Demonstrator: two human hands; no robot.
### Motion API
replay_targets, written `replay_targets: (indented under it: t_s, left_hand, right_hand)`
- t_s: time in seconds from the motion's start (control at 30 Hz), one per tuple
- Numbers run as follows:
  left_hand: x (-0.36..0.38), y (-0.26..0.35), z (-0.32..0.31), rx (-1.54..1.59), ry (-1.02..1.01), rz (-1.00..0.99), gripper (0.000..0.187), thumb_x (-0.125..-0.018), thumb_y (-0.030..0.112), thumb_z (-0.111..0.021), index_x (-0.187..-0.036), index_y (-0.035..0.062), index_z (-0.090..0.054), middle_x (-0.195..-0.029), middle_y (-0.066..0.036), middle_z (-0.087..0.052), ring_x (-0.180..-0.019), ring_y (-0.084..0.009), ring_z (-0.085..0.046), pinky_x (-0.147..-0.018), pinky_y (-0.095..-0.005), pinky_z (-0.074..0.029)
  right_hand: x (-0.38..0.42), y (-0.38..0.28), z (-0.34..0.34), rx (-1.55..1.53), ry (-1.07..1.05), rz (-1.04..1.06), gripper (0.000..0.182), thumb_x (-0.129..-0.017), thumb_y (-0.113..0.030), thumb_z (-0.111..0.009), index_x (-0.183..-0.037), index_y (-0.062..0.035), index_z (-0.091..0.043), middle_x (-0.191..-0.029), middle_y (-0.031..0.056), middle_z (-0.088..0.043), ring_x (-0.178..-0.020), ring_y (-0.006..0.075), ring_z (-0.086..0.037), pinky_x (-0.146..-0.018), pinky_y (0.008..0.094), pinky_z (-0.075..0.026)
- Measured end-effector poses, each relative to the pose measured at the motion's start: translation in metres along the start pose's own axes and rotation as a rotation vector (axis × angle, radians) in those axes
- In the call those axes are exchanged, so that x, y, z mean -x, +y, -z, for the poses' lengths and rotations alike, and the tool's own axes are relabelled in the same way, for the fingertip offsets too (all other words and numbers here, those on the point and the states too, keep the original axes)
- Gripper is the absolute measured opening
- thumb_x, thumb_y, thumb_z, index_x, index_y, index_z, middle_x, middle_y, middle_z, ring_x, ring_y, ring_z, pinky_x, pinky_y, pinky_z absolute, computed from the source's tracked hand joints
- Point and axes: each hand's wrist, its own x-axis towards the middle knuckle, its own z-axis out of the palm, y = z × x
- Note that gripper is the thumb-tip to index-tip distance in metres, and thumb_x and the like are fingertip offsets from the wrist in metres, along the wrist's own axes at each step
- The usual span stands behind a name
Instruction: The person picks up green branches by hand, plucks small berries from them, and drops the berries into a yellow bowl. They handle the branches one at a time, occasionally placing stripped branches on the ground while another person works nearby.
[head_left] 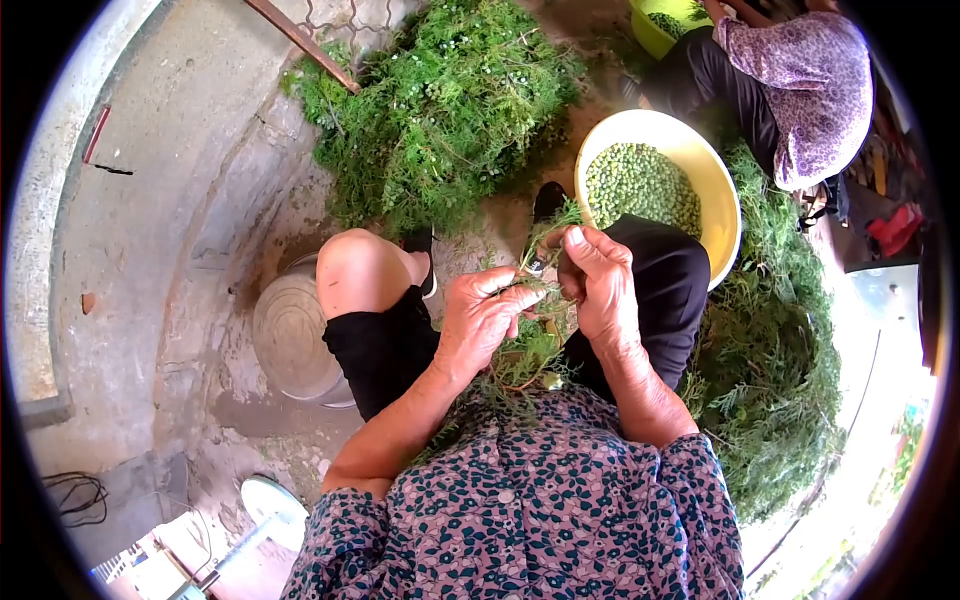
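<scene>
Over my lap, my left hand (485, 315) is pinched on a green conifer sprig (532, 350), its thumb and forefinger together. Close to it on the right, my right hand (605, 285) grips the upper part of the same sprig between thumb and curled fingers. Feathery leaves stick out above and below both hands, and a pale green berry (552, 381) shows at the lower end. Whether either hand also holds a loose berry is hidden by the fingers. Beyond my right knee stands a yellow basin (722, 205) with many round green berries (643, 188) in it.
A large heap of berry-bearing branches (440, 120) lies ahead. More cut branches (770, 400) lie at my right. A metal pot with a lid (295, 325) stands beside my left knee. Another person in a purple patterned top (800, 85) sits at the upper right by a green tub (652, 35).
</scene>
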Motion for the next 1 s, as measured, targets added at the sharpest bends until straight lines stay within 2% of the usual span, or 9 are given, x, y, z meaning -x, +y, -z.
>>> replay_targets:
  t_s: [0.1,0.23,0.3,0.4,0.47,0.67,0.87,0.93,1.0]
  left_hand:
    - [0.001,-0.002,0.002,0.089,-0.019,0.054,0.011,-0.079,0.007,-0.064,-0.081,-0.0039,-0.063,-0.058,-0.003,-0.055,-0.042,-0.0068,-0.042,-0.043,-0.0207,-0.038]
    - [-0.002,-0.013,0.017,0.252,0.128,0.145,0.012,-0.081,0.009,-0.063,-0.084,-0.0031,-0.063,-0.068,-0.008,-0.061,-0.044,-0.0092,-0.047,-0.046,-0.0214,-0.041]
    - [-0.011,-0.017,0.026,0.318,0.240,0.153,0.014,-0.083,0.010,-0.061,-0.087,-0.0036,-0.062,-0.073,-0.008,-0.061,-0.048,-0.0108,-0.050,-0.046,-0.0224,-0.041]
    - [-0.018,-0.015,0.034,0.392,0.225,0.147,0.017,-0.084,0.011,-0.061,-0.090,-0.0043,-0.061,-0.074,-0.013,-0.061,-0.049,-0.0113,-0.050,-0.043,-0.0234,-0.038]
    - [-0.021,-0.014,0.033,0.409,0.238,0.148,0.018,-0.084,0.012,-0.061,-0.091,-0.0043,-0.060,-0.074,-0.014,-0.061,-0.048,-0.0112,-0.050,-0.043,-0.0231,-0.038]
    - [-0.029,-0.019,0.025,0.400,0.284,0.219,0.022,-0.081,0.017,-0.065,-0.089,-0.0035,-0.061,-0.070,-0.011,-0.062,-0.047,-0.0097,-0.051,-0.040,-0.0202,-0.037]
    - [-0.032,-0.029,0.018,0.328,0.196,0.214,0.023,-0.082,0.016,-0.064,-0.094,-0.0035,-0.059,-0.071,-0.008,-0.058,-0.055,-0.0132,-0.055,-0.044,-0.0222,-0.036]
    - [-0.032,-0.020,0.016,0.303,0.201,0.257,0.022,-0.082,0.017,-0.065,-0.091,-0.0020,-0.060,-0.070,-0.007,-0.058,-0.051,-0.0108,-0.051,-0.044,-0.0204,-0.037]
    - [-0.034,-0.021,0.018,0.383,0.280,0.337,0.020,-0.082,0.018,-0.064,-0.089,-0.0005,-0.060,-0.070,-0.007,-0.059,-0.049,-0.0089,-0.047,-0.044,-0.0190,-0.037]
  right_hand:
    - [-0.012,-0.007,0.009,-0.200,0.247,-0.110,0.037,-0.091,-0.034,-0.043,-0.082,-0.0010,-0.056,-0.057,-0.0003,-0.043,-0.043,0.0074,-0.034,-0.039,0.0230,-0.023]
    - [-0.032,-0.026,0.062,0.343,0.295,0.303,0.025,-0.089,-0.019,-0.048,-0.102,0.0010,-0.057,-0.067,0.0048,-0.055,-0.052,0.0094,-0.048,-0.050,0.0219,-0.040]
    - [-0.051,-0.023,0.099,0.459,0.393,0.364,0.027,-0.085,-0.007,-0.050,-0.111,-0.0038,-0.056,-0.086,0.0115,-0.061,-0.074,0.0169,-0.059,-0.067,0.0268,-0.049]
    - [-0.092,0.001,0.191,1.234,0.634,0.479,0.044,-0.076,-0.010,-0.047,-0.119,-0.0064,-0.052,-0.127,0.0161,-0.043,-0.119,0.0293,-0.041,-0.097,0.0383,-0.037]
    - [-0.091,-0.004,0.216,1.327,0.693,0.259,0.043,-0.077,-0.007,-0.045,-0.120,-0.0080,-0.051,-0.129,0.0162,-0.041,-0.119,0.0312,-0.042,-0.098,0.0391,-0.037]
    - [-0.071,-0.012,0.174,1.219,0.745,0.842,0.027,-0.087,-0.004,-0.043,-0.108,-0.0044,-0.060,-0.109,0.0162,-0.056,-0.097,0.0267,-0.058,-0.084,0.0339,-0.046]
    - [0.001,-0.040,0.044,0.474,0.099,0.053,0.011,-0.084,-0.010,-0.060,-0.092,-0.0058,-0.066,-0.084,0.0039,-0.065,-0.072,0.0120,-0.060,-0.062,0.0265,-0.049]
    - [0.014,-0.001,0.021,0.397,-0.400,0.436,0.016,-0.074,-0.012,-0.069,-0.089,-0.0049,-0.066,-0.084,0.0082,-0.066,-0.066,0.0149,-0.060,-0.058,0.0297,-0.048]
    - [0.034,-0.002,-0.009,0.677,-0.607,0.367,0.019,-0.073,-0.012,-0.068,-0.089,-0.0031,-0.063,-0.080,0.0119,-0.062,-0.070,0.0229,-0.061,-0.061,0.0321,-0.048]
